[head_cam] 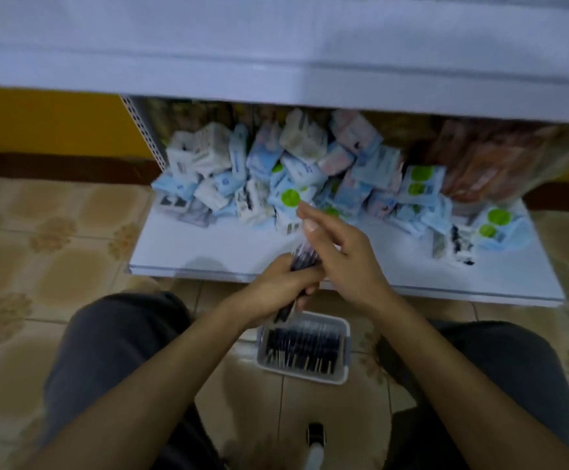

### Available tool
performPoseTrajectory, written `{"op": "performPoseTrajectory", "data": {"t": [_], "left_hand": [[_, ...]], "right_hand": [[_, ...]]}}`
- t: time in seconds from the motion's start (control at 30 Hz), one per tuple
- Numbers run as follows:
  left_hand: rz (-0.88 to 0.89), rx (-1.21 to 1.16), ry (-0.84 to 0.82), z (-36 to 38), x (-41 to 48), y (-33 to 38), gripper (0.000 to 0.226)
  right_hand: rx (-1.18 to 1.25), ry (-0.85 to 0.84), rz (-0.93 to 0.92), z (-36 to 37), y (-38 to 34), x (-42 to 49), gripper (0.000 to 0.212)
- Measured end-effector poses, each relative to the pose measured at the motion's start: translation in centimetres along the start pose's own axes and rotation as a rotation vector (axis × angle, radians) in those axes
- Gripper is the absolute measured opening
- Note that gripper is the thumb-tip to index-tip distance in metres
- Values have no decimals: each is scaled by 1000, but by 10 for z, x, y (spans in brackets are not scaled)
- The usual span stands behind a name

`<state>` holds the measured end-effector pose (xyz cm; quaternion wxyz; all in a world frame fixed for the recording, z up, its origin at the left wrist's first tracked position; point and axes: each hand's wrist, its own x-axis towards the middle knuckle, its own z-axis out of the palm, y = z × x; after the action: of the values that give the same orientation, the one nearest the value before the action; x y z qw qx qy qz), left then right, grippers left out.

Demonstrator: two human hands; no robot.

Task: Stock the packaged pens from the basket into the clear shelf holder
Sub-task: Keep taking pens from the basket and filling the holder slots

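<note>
Left hand [276, 286] grips a slim bundle of packaged pens [305, 257] in glossy clear wrap; right hand [341, 252] pinches its blurred top end. At six o'clock, a rectangular white basket [303, 376] holds more.

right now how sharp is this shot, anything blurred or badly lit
Head view: motion blur softens everything, and the packets on the shelf are unreadable. Head view: light is dim and bluish, no glare. Head view: the basket is slightly sharper. Head view: the pens in the left hand show as a dark streak.
</note>
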<state>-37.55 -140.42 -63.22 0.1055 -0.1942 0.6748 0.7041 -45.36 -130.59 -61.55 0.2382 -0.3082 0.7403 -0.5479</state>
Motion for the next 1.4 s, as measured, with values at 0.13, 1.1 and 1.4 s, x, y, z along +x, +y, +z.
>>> {"op": "performPoseTrajectory", "data": {"t": [0.13, 1.1, 1.4], "left_hand": [[53, -86, -120, -4, -18, 45, 31], [601, -86, -22, -71, -13, 228, 26], [583, -104, 151, -81, 44, 257, 19]], "right_hand": [[139, 96, -85, -16, -45, -4, 44], [139, 66, -133, -68, -241, 106, 28], [260, 270, -80, -73, -212, 140, 22]]}}
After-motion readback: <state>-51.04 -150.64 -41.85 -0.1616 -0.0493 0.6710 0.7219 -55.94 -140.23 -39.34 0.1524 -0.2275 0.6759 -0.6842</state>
